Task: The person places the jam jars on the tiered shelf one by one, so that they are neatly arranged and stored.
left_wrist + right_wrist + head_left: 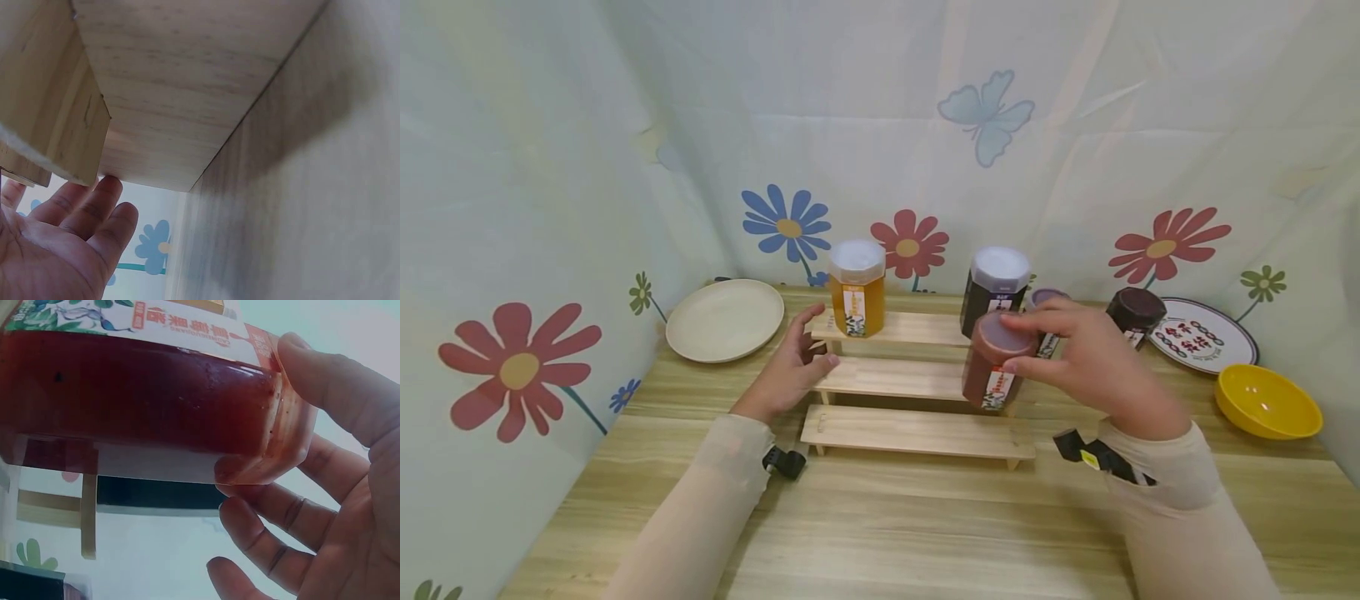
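Pinching red jar (pixel 987 379) by its top with right hand (pixel 1093 358), long axis near upright, at right end of wooden rack (pixel 917 429); holding left hand (pixel 786 367) loose-fingered beside its left end.

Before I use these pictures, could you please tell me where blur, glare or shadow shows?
Head view: the right hand looks slightly blurred, and the yellow bowl carries a small glint; left wrist view: dim, with a soft shadow across the wooden surface at right; right wrist view: bright highlights along the red jar's edge.
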`<state>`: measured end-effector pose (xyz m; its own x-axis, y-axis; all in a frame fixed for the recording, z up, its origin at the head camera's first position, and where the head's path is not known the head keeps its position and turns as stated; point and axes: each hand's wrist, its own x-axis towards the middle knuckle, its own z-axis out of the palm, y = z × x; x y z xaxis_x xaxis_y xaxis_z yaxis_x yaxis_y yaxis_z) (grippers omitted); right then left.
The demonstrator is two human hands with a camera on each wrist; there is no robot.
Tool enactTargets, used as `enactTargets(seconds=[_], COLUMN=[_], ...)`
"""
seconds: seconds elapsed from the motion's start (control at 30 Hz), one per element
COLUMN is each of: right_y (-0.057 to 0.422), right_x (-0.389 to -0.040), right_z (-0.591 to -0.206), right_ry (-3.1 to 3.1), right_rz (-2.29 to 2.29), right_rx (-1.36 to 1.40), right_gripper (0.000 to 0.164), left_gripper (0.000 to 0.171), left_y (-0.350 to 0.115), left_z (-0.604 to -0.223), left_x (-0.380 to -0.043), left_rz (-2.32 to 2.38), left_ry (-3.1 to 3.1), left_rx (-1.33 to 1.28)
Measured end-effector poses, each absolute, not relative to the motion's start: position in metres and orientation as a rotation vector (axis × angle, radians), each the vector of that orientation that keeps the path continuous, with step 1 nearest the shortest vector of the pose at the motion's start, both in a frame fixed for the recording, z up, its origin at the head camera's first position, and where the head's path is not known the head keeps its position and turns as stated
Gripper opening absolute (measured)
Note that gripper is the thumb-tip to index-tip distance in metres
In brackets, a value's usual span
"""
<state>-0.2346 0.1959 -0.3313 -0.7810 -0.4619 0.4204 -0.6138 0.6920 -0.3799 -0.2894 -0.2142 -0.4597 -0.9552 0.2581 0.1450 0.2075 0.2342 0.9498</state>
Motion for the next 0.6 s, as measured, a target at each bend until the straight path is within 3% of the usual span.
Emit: enactTargets(seconds=[0.6], right_y=[0.176], right_x=[-0.232], right_z=[-0.336], right_ry=[-2.692], right_rz=[0.865], right_rx=[0.772], right_gripper=[0.055], left_gripper=[0.084], left_y=[-0.213], left_z=[-0.456], left_x=[-0.286], left_rz=[1.874], left_ry=[2.422], left_rx=[0.454])
